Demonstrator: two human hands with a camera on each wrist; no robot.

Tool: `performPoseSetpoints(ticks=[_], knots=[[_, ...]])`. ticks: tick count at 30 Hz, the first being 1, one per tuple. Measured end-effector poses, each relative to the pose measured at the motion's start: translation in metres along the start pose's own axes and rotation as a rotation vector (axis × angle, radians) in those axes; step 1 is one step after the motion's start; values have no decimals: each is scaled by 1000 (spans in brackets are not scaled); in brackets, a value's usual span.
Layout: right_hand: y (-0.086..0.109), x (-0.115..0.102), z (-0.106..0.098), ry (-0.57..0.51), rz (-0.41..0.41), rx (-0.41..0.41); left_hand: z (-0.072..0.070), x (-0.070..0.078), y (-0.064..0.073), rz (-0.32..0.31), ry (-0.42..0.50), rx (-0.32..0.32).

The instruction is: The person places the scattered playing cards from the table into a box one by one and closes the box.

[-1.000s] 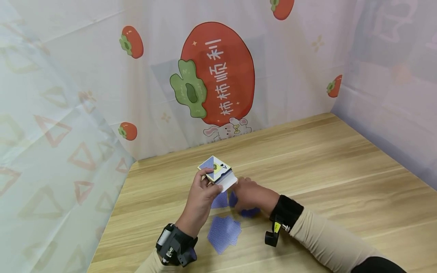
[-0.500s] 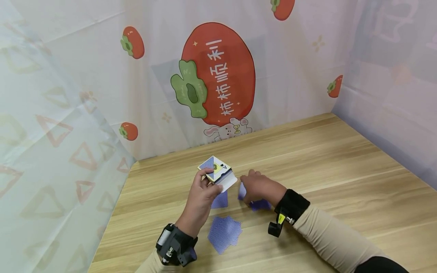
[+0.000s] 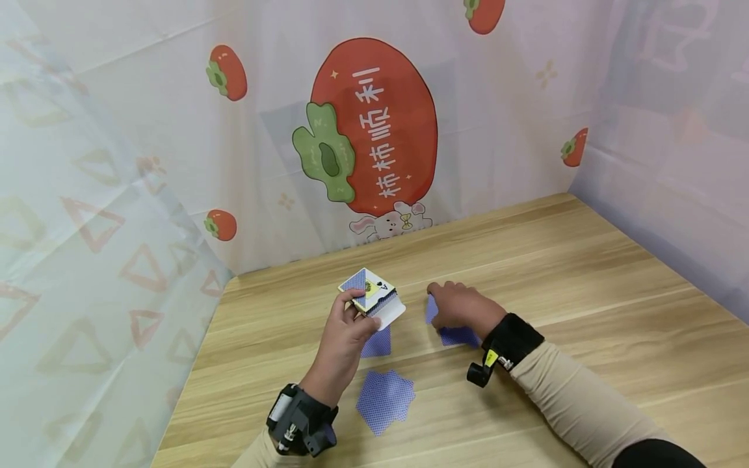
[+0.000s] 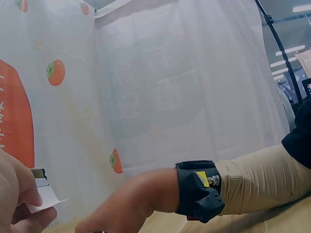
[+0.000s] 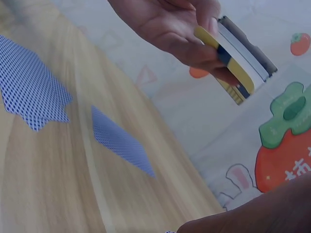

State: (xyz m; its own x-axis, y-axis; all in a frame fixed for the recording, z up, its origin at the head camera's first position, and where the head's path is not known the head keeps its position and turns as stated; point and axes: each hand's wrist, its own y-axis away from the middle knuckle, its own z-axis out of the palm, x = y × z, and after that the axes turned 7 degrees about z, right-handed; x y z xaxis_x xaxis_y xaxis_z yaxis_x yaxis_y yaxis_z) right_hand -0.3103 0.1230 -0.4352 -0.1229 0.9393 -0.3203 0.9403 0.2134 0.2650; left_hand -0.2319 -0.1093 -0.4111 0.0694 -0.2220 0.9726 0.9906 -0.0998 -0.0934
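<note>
My left hand (image 3: 342, 348) holds up a playing card box (image 3: 379, 286) with an ace printed on its front, its white end flap (image 3: 391, 313) hanging open. The right wrist view shows the fingers and thumb around this box (image 5: 238, 58). Over the table to the right, my right hand (image 3: 466, 311) has its fingers curled down on blue-backed playing cards (image 3: 459, 337). Those cards stick out on both sides of the hand; its fingertips are mostly hidden. Below the box lies another blue-backed card (image 3: 377, 343), partly covered by the left hand in the head view.
A fanned pile of blue-backed cards (image 3: 384, 401) lies nearer to me on the wooden table (image 3: 544, 260). Printed curtains (image 3: 491, 130) stand behind the table and at both sides. Each wrist wears a strapped camera, such as the right one (image 3: 480, 374).
My right hand has slid to the right and away from me, and the cards under it have moved along. The left hand and the box have stayed nearly still.
</note>
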Motion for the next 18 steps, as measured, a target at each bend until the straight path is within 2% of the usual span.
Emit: performPoseSetpoints(ticks=[9, 18], knots=[[-4, 17, -17, 6, 46, -17, 0, -1, 2, 0, -14, 5], [20, 17, -48, 36, -33, -3, 0, -4, 2, -6, -14, 23]])
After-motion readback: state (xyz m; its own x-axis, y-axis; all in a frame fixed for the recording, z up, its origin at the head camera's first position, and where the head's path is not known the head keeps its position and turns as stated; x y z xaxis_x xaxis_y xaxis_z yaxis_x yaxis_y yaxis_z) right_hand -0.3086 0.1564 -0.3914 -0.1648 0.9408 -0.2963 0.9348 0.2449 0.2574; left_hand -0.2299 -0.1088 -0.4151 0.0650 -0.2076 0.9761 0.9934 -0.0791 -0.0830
